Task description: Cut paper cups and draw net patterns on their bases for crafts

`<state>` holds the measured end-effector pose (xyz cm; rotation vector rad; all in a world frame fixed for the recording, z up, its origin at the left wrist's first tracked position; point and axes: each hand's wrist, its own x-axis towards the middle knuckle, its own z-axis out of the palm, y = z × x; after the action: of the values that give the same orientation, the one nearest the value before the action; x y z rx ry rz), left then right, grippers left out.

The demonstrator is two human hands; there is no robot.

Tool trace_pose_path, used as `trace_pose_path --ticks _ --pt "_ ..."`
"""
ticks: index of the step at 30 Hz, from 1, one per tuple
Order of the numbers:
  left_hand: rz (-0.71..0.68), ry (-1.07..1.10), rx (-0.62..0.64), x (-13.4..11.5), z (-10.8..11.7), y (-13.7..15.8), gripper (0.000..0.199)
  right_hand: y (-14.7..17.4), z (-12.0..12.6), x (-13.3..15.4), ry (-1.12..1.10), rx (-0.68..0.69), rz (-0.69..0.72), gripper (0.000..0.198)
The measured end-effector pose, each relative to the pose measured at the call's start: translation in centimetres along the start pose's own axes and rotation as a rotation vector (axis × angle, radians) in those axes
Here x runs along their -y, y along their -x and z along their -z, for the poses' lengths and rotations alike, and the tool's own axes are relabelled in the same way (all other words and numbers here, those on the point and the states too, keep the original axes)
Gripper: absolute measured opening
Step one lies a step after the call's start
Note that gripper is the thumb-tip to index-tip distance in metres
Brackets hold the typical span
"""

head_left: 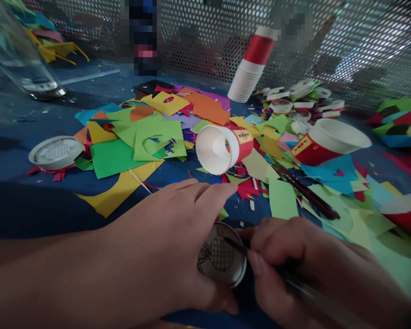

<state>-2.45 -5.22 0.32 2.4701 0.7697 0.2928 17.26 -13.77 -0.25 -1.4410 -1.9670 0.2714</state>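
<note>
My left hand (pixel 178 233) curls around a small round paper cup bottom (pixel 234 269), its white face turned up toward me. A dark line drawing of a round shape filled with crossing lines covers that face. In my right hand (pixel 291 260) I grip a black pen (pixel 236 246), its tip resting on or just above the drawing. Most of the cup piece's left side is hidden behind my left hand. Just beyond my hands a red and white paper cup (pixel 214 148) lies on its side among paper scraps.
Coloured paper scraps (pixel 116 155) cover the blue table (pixel 99 87). Dark tweezers or a similar slim tool (pixel 311 194), another cup (pixel 339 137) and a decorated cup bottom (pixel 56 151) lie around. Behind stand stacked cups (pixel 248 68), a glass (pixel 41 82) and a perforated metal screen (pixel 198 41).
</note>
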Motion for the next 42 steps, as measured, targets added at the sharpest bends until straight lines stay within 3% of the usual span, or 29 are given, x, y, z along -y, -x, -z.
trace_pose_path --ticks 9,14,19,34,42 --pt "-0.007 -0.007 -0.022 0.0 -0.2 0.3 0.078 0.7 -1.3 0.3 0.028 -0.104 -0.024 0.017" --pt "-0.004 -0.026 -0.024 -0.1 -0.3 0.4 0.087 0.7 -1.1 0.2 -0.026 -0.098 -0.013 0.019" --pt "-0.008 -0.014 -0.049 0.0 -0.3 0.5 0.094 0.6 -1.3 0.2 0.055 -0.1 -0.018 0.018" --pt "0.022 0.077 0.0 -0.3 0.3 -0.2 0.093 0.7 -1.6 0.4 0.031 -0.136 0.019 0.021" --pt "-0.002 -0.024 0.001 -0.4 -0.1 0.0 0.093 0.7 -1.7 0.4 0.058 -0.155 0.057 0.02"
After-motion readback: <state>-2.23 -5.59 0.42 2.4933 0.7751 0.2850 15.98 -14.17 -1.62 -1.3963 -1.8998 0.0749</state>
